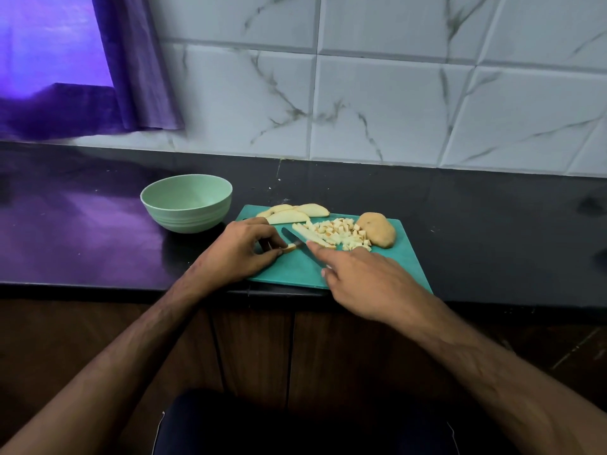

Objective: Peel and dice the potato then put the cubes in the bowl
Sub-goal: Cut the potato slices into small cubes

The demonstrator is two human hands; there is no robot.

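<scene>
- Bottom of the frame: we see dark clothing at the lower centre, with two bare forearms rising from the lower corners toward the middle
- Lower middle: brown wooden cabinet doors stand beneath the front edge of the black countertop
- Centre, right of middle: the right hand has its fingers curled round a knife, whose handle is hidden under the palm; the index finger lies stretched along the blade's back, and the dark blade points toward the upper left
- Centre, left of middle: the left hand has curled fingers and pinches a small potato piece between thumb and fingertips; the blade meets this piece at its right end
- Both hands lie over the teal cutting board, which sits at the counter's front edge
- Middle of the board: potato strips lie side by side just right of the blade, touching a heap of potato cubes further right
- Right end of the board: an unpeeled potato rests just beside the cubes
- Far edge of the board: several peeled potato wedges lie together
- Left of the board: a pale green bowl stands upright on the counter, near the board's far left corner; we see no cubes in it
- Upper frame: a white marbled tile wall backs the counter
- Upper left: a purple curtain hangs beside a lit window
</scene>
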